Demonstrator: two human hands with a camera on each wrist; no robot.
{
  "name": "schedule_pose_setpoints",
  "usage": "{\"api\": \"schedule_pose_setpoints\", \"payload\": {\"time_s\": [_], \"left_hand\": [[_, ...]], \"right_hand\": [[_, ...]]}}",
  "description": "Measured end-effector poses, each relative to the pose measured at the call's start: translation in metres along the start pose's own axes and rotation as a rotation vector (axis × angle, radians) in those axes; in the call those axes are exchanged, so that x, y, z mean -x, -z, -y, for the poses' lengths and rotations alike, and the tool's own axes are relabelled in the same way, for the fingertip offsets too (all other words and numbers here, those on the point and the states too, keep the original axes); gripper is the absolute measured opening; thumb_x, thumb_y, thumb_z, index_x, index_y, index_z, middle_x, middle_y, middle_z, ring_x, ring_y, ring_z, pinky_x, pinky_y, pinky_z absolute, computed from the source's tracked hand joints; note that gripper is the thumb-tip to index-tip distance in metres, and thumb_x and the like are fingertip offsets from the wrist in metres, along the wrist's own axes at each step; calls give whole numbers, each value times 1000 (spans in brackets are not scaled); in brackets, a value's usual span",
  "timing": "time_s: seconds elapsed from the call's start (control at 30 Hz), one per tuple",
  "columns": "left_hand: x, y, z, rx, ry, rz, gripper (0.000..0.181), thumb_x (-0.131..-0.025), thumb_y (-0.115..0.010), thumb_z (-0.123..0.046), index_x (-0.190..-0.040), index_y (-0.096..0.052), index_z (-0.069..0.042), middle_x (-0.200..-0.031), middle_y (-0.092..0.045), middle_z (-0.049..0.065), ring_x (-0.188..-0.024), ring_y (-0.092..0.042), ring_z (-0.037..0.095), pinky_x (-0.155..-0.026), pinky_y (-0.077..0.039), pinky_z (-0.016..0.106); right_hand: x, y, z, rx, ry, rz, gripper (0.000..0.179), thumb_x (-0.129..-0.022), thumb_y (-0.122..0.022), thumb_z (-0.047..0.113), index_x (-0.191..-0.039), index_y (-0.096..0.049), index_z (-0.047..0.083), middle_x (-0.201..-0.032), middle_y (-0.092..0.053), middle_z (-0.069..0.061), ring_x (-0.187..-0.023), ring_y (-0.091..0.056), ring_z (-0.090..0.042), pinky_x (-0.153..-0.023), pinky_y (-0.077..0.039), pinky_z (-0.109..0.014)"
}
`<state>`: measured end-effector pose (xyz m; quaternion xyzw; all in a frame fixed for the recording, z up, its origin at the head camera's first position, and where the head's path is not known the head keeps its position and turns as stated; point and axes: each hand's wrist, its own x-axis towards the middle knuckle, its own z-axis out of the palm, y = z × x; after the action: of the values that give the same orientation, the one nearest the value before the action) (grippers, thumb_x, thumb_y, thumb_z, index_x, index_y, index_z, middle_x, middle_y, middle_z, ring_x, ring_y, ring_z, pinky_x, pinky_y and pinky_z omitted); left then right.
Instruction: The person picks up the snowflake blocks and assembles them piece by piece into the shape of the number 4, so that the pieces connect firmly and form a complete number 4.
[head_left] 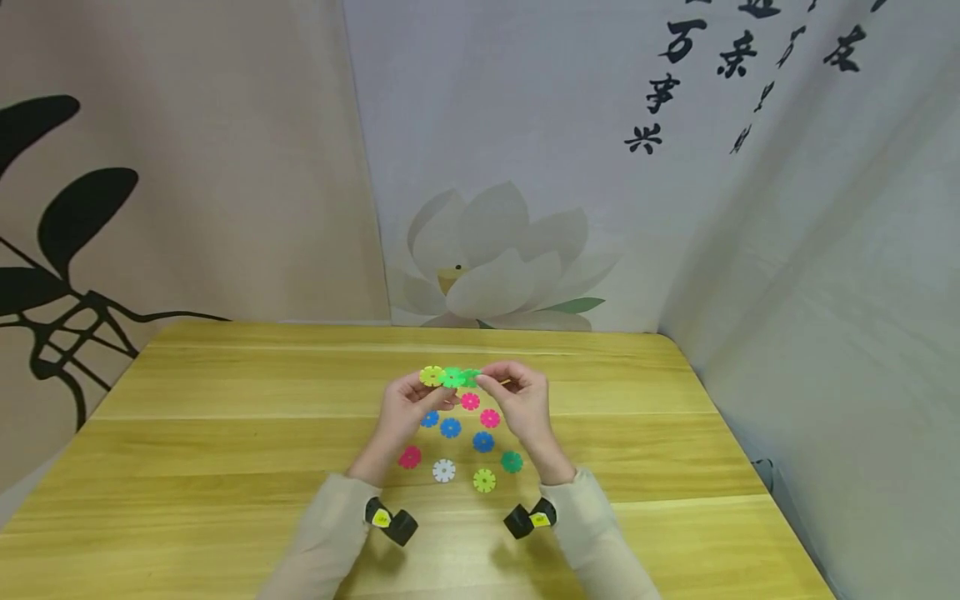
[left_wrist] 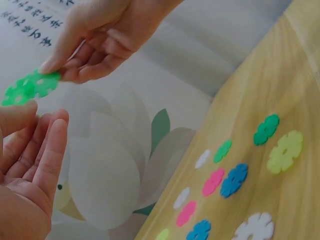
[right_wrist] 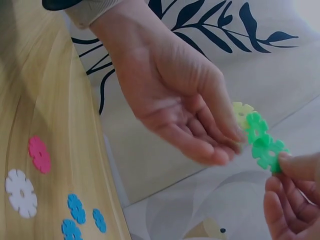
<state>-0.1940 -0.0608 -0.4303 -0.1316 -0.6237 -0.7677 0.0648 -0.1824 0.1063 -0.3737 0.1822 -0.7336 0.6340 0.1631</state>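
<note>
Above the table, both hands hold a short row of notched, flower-shaped plastic discs joined together. At the left end is a yellow disc (head_left: pixel 432 376), followed by a bright green disc (head_left: pixel 453 377) and a second green disc (right_wrist: pixel 270 154). My left hand (head_left: pixel 405 407) pinches the row near the yellow and first green discs between thumb and fingers. The far green disc's edge is pinched by my right hand (head_left: pixel 522 402), its thumb (right_wrist: pixel 299 165) on the disc. In the right wrist view, the yellow disc is partly hidden behind the green one.
Loose discs lie on the wooden table (head_left: pixel 225 467) below the hands: pink (head_left: pixel 409 457), white (head_left: pixel 444 471), yellow (head_left: pixel 484 481), dark green (head_left: pixel 512 462) and several blue ones (head_left: pixel 483 442). A printed curtain (head_left: pixel 525 125) hangs behind the table's back edge.
</note>
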Motion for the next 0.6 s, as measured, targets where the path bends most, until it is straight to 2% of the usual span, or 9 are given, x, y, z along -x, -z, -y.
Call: {"api": "schedule_pose_setpoints", "payload": {"time_s": [0.07, 0.13, 0.23, 0.47, 0.6], "left_hand": [[0, -3, 1, 16, 10, 6, 19, -85, -60, 10, -100, -56, 21, -87, -68, 21, -72, -68, 14, -68, -59, 28], [1, -6, 2, 39, 14, -1, 20, -85, -61, 9, -100, -56, 21, -85, -70, 10, -73, -68, 15, -69, -59, 29], [1, -8, 2, 63, 8, -22, 20, -85, -61, 9, -100, -56, 21, -80, -70, -1, -73, -68, 13, -69, -59, 28], [2, -10, 2, 100, -43, -65, 18, -85, -61, 9, -97, -56, 21, -77, -69, -3, -71, -68, 10, -69, -59, 27], [2, -9, 2, 128, -99, -74, 15, -83, -61, 12, -94, -56, 22, -77, -69, -3, -70, -68, 10, -67, -59, 27]], "right_hand": [[0, -3, 1, 8, 4, 2, 7, -81, -67, -8, -82, -65, -14, -77, -64, -28, -59, -56, -16, -50, -43, -14], [1, -4, 2, 17, 9, 11, 7, -81, -67, -8, -82, -65, -14, -78, -65, -27, -59, -56, -17, -50, -43, -14], [1, -6, 3, 16, 11, 16, 6, -81, -67, -7, -82, -65, -13, -79, -65, -26, -59, -54, -12, -50, -43, -14], [1, -9, 6, -7, -17, 28, 7, -82, -66, -7, -84, -65, -14, -81, -65, -28, -60, -53, -7, -50, -43, -14], [1, -8, 5, -2, -44, 33, 11, -84, -66, -4, -89, -65, -14, -84, -65, -27, -64, -55, -6, -53, -44, -15]]}}
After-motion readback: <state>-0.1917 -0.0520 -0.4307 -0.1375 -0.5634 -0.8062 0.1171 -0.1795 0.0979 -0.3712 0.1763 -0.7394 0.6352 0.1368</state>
